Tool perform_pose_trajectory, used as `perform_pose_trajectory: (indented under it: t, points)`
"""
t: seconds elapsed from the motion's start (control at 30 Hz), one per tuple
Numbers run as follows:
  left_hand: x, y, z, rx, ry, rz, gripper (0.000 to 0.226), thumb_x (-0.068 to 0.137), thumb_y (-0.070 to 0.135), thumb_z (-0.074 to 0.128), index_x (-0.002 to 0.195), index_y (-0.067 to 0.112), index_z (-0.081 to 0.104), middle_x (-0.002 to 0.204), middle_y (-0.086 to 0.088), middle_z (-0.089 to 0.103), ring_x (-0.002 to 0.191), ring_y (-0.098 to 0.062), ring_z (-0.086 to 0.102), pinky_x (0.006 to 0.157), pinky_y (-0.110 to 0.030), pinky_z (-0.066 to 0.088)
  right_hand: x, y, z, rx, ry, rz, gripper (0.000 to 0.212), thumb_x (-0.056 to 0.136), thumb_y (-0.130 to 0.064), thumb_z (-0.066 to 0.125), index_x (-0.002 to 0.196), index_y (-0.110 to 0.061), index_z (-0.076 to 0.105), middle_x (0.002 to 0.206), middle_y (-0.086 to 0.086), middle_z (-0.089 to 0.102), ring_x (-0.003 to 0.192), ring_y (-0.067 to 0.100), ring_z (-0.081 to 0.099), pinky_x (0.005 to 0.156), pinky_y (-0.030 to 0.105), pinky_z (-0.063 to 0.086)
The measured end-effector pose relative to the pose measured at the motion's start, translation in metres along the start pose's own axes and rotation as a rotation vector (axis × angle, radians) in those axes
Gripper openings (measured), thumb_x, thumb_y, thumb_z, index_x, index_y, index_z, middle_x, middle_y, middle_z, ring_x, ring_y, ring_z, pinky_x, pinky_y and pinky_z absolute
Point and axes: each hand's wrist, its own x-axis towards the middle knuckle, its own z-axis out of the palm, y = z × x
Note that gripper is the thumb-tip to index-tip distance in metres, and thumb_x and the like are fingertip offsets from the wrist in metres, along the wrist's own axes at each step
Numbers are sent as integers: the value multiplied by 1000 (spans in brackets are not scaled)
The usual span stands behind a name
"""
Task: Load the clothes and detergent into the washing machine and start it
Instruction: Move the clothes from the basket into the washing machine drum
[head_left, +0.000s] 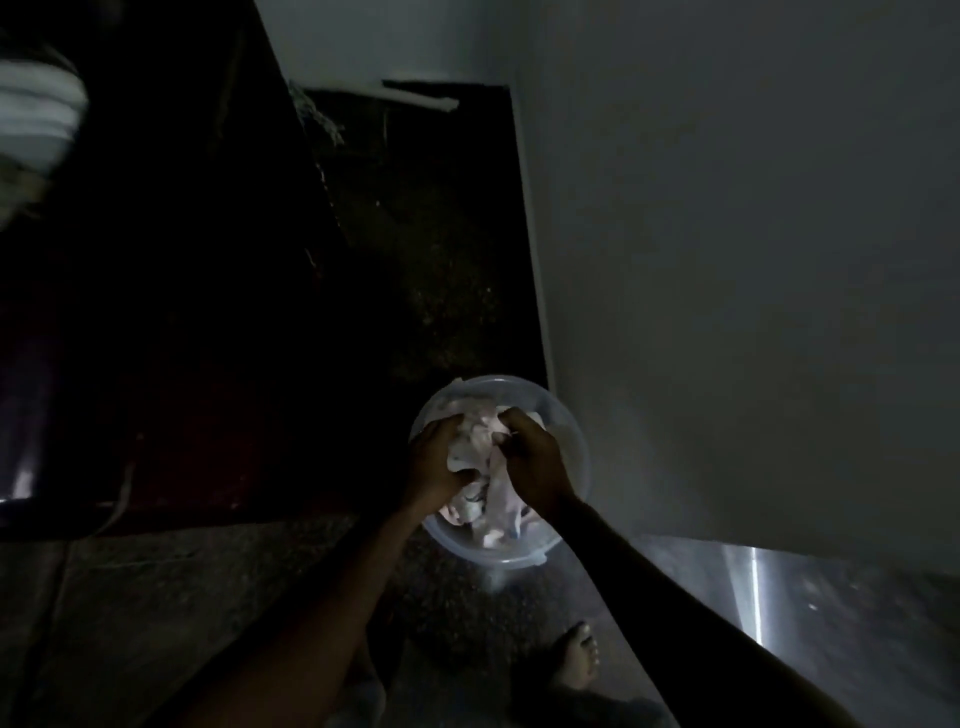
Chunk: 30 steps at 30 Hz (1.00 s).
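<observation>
Left hand (434, 460) and right hand (535, 457), fingers curled, gripped clothes (475, 444) in tub (574, 436) at 6 o'clock; loading, detergent, start judged outstanding.

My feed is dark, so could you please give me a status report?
Left hand, right hand both gripping clothes. Clothes in round tub on floor. Nothing seen in the way; very dark.

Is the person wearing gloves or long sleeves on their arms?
No. The left hand and the right hand are bare, with no gloves. The left arm and the right arm are bare too, with no sleeves as far as the picture shows. No watch, bracelet or ring shows, though the room is dim, so something small could be missed.
</observation>
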Motion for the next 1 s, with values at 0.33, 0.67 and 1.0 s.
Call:
perform_pose_trajectory:
  t: [0.33, 0.67, 1.0]
  points:
    - [-46, 185, -124, -205, 94, 90, 34, 91, 35, 66, 122, 21, 65, 116, 1, 69, 108, -19, 64, 88, -33, 51, -30, -201, -125, 346, 81, -150, 10, 95, -9, 57, 104, -5, 62, 99, 4, 66, 93, 7, 63, 82, 19, 46]
    - [-59, 247, -181, -237, 200, 172, 39, 84, 42, 66, 111, 14, 68, 108, -4, 71, 101, -19, 65, 84, -33, 52, -75, -211, -149, 89, 239, 7, 19, 93, -22, 62, 110, -13, 61, 103, 3, 65, 97, 22, 63, 74, 19, 43]
    - [-66, 235, -209, -79, 123, 225, 102, 53, 62, 82, 138, 17, 49, 135, -6, 54, 124, -21, 54, 99, -35, 47, -36, -293, -208, 29, 333, -144, 6, 84, -11, 68, 82, -16, 71, 74, -2, 66, 61, -8, 54, 57, 15, 38]
